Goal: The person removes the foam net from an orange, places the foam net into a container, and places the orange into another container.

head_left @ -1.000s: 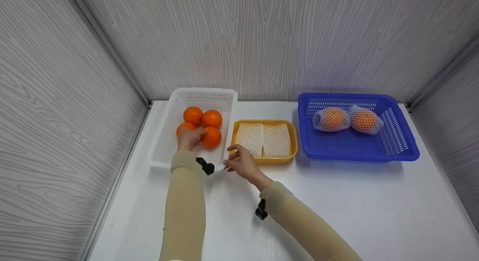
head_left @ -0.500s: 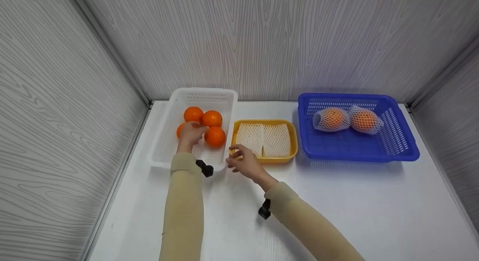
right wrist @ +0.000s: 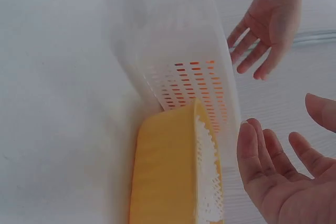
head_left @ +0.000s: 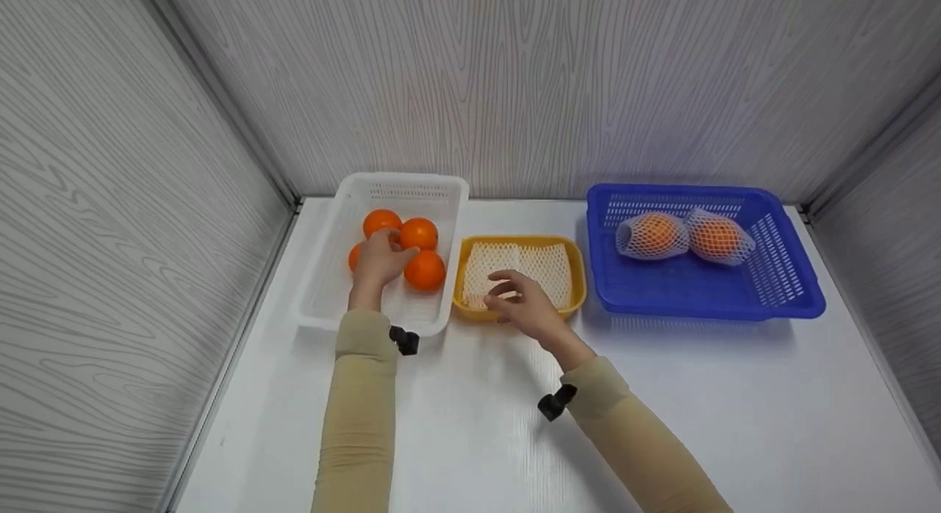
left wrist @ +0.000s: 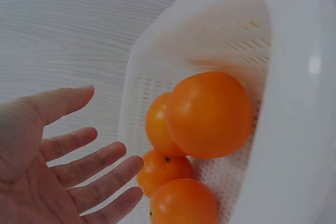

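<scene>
My left hand [head_left: 381, 259] hovers over the white basket [head_left: 312, 300], its fingers spread and holding nothing. Several oranges lie in that basket; the nearest orange [head_left: 425, 270] sits right of my thumb, and another is partly hidden beneath the hand. In the left wrist view, the open palm [left wrist: 31, 182] shows beside the oranges [left wrist: 210, 114]. My right hand [head_left: 531, 307], fingers loosely bent and holding nothing, is over the front of the yellow tray [head_left: 581, 278]. White foam net sleeves [head_left: 544, 267] lie flat in the tray, partly covered by that hand.
On the right stands a blue basket [head_left: 684, 300] with two oranges in foam nets, one netted orange [head_left: 654, 235] beside the other netted orange [head_left: 717, 238]. The yellow tray stands close beside the white basket. Grey wood-grain panels [head_left: 514, 87] enclose the white table [head_left: 470, 425].
My right hand has moved right, from the white basket's corner to over the yellow tray. My left hand has shifted slightly farther back, and the front right orange has rolled slightly right.
</scene>
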A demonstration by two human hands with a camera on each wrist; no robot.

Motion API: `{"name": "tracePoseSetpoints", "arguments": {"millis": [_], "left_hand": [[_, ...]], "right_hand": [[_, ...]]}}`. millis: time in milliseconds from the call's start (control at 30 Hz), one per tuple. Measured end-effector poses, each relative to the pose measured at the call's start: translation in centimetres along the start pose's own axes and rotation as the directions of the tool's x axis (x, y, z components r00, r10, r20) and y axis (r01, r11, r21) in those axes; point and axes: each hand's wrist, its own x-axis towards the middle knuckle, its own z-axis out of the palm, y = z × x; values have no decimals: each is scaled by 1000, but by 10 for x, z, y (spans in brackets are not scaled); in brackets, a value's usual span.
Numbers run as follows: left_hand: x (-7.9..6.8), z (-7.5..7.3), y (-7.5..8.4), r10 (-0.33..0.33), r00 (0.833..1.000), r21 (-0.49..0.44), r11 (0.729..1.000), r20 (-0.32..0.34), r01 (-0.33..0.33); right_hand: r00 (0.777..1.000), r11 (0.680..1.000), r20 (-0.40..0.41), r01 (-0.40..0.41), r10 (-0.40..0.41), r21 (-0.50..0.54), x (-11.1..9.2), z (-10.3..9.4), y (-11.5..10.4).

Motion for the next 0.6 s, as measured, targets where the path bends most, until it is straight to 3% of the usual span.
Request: {"name": "tracePoseSetpoints", "arguments": {"millis": [267, 600], "left_hand": [[-17, 7, 8, 77, 997, 86, 993, 10, -78], [-41, 26, 19, 100, 995, 91, 991, 6, -100]], "right_hand": [[999, 1000, -53, 7, -7, 1, -17, -27, -1], [991, 998, -132, 31, -38, -59, -32, -65, 3]]}}
